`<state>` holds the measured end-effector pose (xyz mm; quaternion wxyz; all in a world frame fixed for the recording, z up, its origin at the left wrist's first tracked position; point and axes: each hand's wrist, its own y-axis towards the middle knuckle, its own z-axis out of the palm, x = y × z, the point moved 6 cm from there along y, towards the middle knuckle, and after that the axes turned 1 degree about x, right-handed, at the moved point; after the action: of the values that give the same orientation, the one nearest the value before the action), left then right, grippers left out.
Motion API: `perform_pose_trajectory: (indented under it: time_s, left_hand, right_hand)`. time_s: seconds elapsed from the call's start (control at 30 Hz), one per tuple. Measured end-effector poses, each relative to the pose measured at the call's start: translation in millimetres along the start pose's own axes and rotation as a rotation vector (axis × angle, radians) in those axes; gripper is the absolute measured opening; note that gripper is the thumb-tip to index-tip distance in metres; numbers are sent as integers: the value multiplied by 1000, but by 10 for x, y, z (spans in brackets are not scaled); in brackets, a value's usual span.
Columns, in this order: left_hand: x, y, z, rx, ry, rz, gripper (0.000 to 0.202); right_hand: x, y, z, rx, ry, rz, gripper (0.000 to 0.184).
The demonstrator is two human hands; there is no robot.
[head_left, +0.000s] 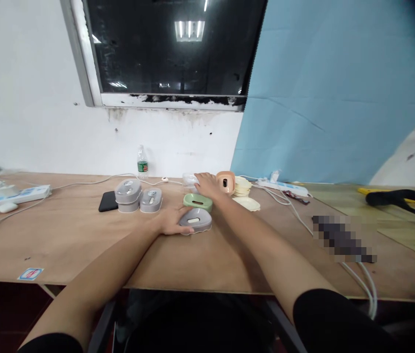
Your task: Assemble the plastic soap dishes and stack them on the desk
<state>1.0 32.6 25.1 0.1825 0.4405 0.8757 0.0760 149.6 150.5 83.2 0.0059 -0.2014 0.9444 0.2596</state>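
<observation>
My left hand (170, 219) rests on the wooden table (82, 245) against the left side of a grey lidded box (196, 220), fingers loosely around its edge. Behind that box sits a green lidded box (197, 201). My right hand (207, 184) reaches further back and lies on a clear plastic box (189, 180), fingers curled over it. Just right of that hand stands an orange box (225, 182) beside a stack of cream lids (243, 188).
Grey lidded boxes (138, 196) are stacked to the left, next to a black phone (108, 201). A water bottle (142, 163) stands by the wall. Power strips (18, 195) and white cables (354, 274) lie at both sides. A black object (399, 198) lies far right.
</observation>
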Motion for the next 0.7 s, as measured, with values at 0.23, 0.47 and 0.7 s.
perform_pose_trajectory:
  time_s: [0.23, 0.47, 0.7]
  left_hand:
    - [46, 45, 83, 32, 18, -41, 97]
    - [85, 30, 78, 23, 11, -75, 92]
    - [183, 22, 16, -119, -135, -190, 90]
  right_hand:
    - [6, -1, 108, -7, 97, -32, 42]
    - [13, -301, -260, -285, 427, -73, 30]
    - [-72, -1143, -365, -394, 955, 67, 35]
